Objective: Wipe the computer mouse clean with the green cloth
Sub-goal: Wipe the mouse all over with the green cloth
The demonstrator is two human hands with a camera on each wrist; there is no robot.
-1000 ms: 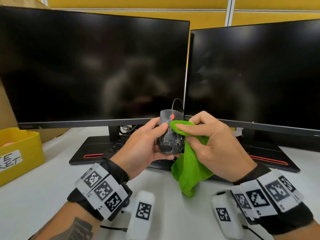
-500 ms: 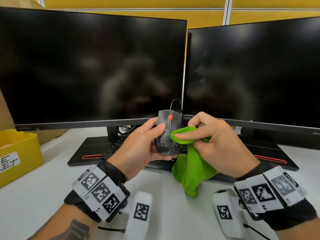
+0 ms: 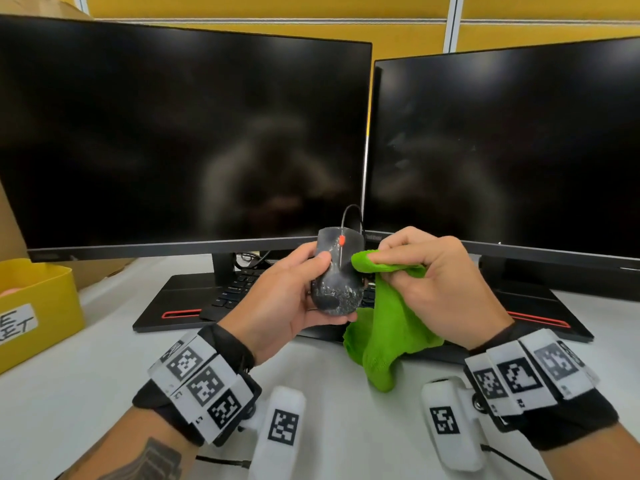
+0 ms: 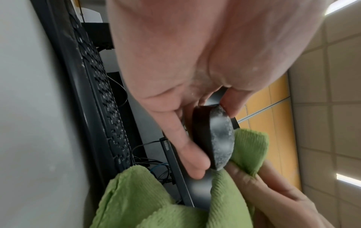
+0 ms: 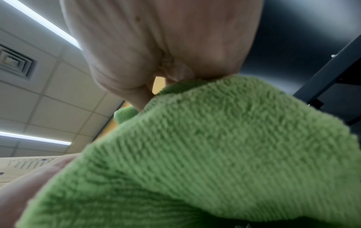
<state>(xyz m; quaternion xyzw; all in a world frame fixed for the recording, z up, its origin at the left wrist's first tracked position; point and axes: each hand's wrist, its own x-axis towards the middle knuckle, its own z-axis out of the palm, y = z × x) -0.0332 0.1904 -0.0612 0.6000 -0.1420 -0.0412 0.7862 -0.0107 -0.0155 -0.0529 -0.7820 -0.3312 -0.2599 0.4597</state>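
while gripped, smudged rounded mouse [image 3: 337, 277], fuzzy green cloth [image 3: 388, 327]

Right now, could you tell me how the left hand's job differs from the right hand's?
The left hand grips the speckled black wired computer mouse, lifted off the desk; the right hand pinches the fuzzy green cloth. The left hand's thumb lies on the mouse's top; the right hand presses cloth against its right side. Both wear marker wristbands.

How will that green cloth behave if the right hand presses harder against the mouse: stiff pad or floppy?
Likely floppy: the green cloth drapes limp below the right hand. Its looped pile looks soft, so it should mould round the mouse. The loose tail will probably swing, perhaps brushing the keyboard.
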